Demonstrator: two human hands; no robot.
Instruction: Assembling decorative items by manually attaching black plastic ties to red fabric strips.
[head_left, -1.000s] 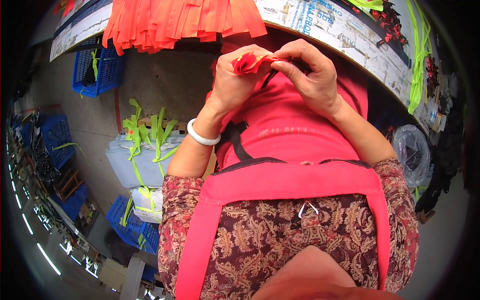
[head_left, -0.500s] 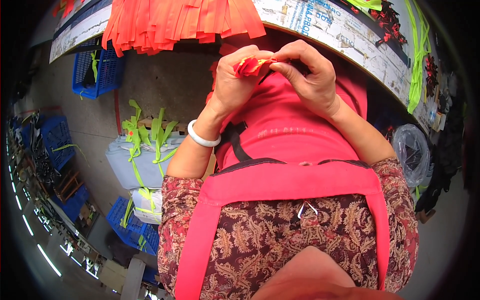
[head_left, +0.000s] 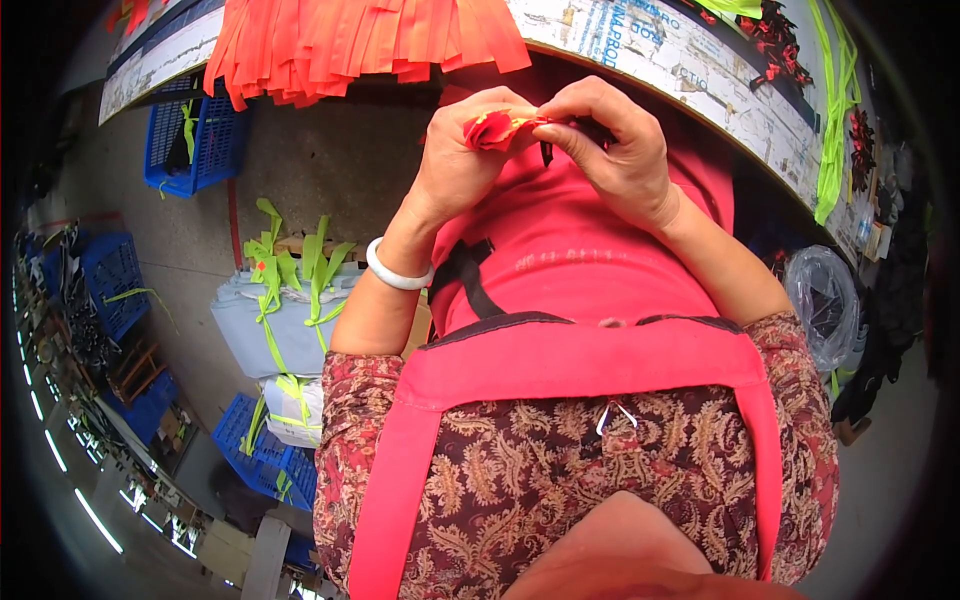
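A small bunched piece of red-orange fabric (head_left: 490,130), with yellowish edges, sits in my left hand (head_left: 460,150), whose fingers are closed round it. My right hand (head_left: 612,145) meets it at the fingertips, thumb and forefinger pinched at the end of the fabric. Below the pinch a short dark strip (head_left: 546,153) hangs down; its upper part is hidden by my fingers. Both hands are held in front of my red apron (head_left: 580,240), just short of the table edge.
Orange-red fabric strips (head_left: 370,40) hang over the edge of the table (head_left: 600,35). Neon-yellow ties (head_left: 835,120) and dark-red bundles (head_left: 775,45) lie at its right. Left on the floor are blue crates (head_left: 195,140) and tied grey bundles (head_left: 245,315). A clear plastic bag (head_left: 820,300) stands right.
My left hand and wrist have shifted slightly left. The red fabric has turned a little in its grip, and the dark strip now hangs more plainly below my fingers.
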